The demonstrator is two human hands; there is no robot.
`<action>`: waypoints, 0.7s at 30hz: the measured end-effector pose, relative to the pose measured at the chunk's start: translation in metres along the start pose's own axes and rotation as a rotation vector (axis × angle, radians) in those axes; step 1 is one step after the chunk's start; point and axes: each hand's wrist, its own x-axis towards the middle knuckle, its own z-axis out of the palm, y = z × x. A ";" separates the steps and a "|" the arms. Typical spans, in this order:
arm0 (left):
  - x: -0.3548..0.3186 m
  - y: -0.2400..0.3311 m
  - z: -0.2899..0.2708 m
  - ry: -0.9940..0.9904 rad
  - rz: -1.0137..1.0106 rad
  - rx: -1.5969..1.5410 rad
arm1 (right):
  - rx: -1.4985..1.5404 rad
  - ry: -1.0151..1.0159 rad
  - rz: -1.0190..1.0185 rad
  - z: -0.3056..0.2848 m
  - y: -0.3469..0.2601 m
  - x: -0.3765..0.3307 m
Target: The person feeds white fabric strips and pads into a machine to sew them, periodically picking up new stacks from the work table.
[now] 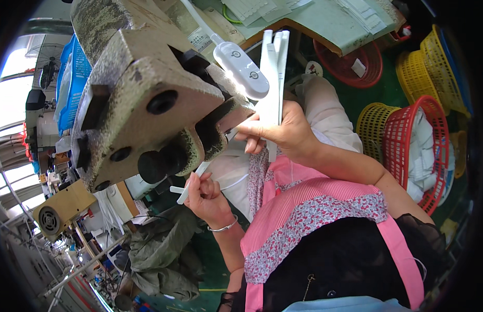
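My left hand [206, 197] is closed in a pinch on a narrow white strip [202, 169], below the worn beige machine head [148, 78]. The strip's short, split-looking end sticks out beside my fingers. My right hand [283, 130] is closed round several long, flat white strips [272, 78] that stand up past the lamp. Its fingertips reach close to the machine's lower edge; the machine hides whether they touch the strip in my left hand. A lit white lamp [241, 70] hangs just above my right hand.
A pale green table [335, 31] with stacked white pieces is at the far side. A red bowl [374, 65], yellow baskets [415, 73] and a red basket [392, 140] of white material stand to the right. Grey-green cloth [163, 255] hangs lower left.
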 end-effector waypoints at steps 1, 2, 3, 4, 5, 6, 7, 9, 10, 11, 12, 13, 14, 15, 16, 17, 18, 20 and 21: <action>-0.001 -0.001 -0.003 -0.001 0.000 -0.001 | -0.018 -0.007 0.022 0.002 -0.001 -0.001; -0.002 -0.002 -0.006 -0.001 -0.013 -0.014 | -0.035 -0.014 0.045 0.003 -0.001 -0.001; -0.003 -0.002 -0.008 0.000 -0.027 -0.027 | -0.035 -0.013 0.044 0.005 -0.001 -0.002; -0.004 -0.003 -0.009 -0.001 -0.028 -0.027 | -0.022 -0.010 0.066 0.006 -0.001 -0.002; -0.005 -0.003 -0.010 0.005 -0.035 -0.030 | -0.009 -0.006 0.089 0.007 0.000 -0.003; -0.006 -0.004 -0.010 0.012 -0.042 -0.033 | -0.008 -0.005 0.089 0.007 -0.001 -0.004; -0.007 -0.005 -0.012 0.014 -0.040 -0.032 | -0.001 -0.010 0.105 0.009 -0.003 -0.003; -0.009 -0.009 -0.016 -0.005 -0.046 -0.063 | 0.009 -0.016 0.123 0.011 -0.007 -0.003; -0.010 -0.011 -0.017 -0.006 -0.047 -0.060 | 0.001 -0.017 0.138 0.011 -0.009 -0.003; -0.010 -0.014 -0.019 -0.007 -0.040 -0.085 | -0.007 -0.018 0.153 0.011 -0.011 -0.004; -0.011 -0.015 -0.019 -0.009 -0.034 -0.109 | -0.004 -0.015 0.154 0.013 -0.012 -0.004; -0.013 -0.015 -0.018 -0.007 -0.037 -0.104 | -0.004 -0.013 0.164 0.015 -0.011 -0.004; -0.014 -0.015 -0.016 -0.042 -0.030 -0.145 | -0.004 -0.010 0.175 0.017 -0.010 -0.005; -0.015 -0.015 -0.013 -0.077 -0.024 -0.186 | 0.000 -0.008 0.178 0.018 -0.009 -0.005; -0.017 -0.015 -0.010 -0.075 -0.027 -0.182 | 0.006 -0.002 0.166 0.020 -0.007 -0.006; -0.018 -0.013 -0.005 -0.030 0.035 -0.157 | 0.009 0.000 0.155 0.021 -0.006 -0.006; -0.018 -0.011 0.003 0.015 0.097 -0.133 | 0.010 -0.001 0.157 0.019 -0.005 -0.008; -0.015 0.002 0.027 0.266 0.147 -0.197 | 0.028 0.037 0.191 0.011 0.000 -0.013; -0.007 0.009 0.022 0.224 0.255 -0.217 | 0.027 0.039 0.193 0.007 0.003 -0.016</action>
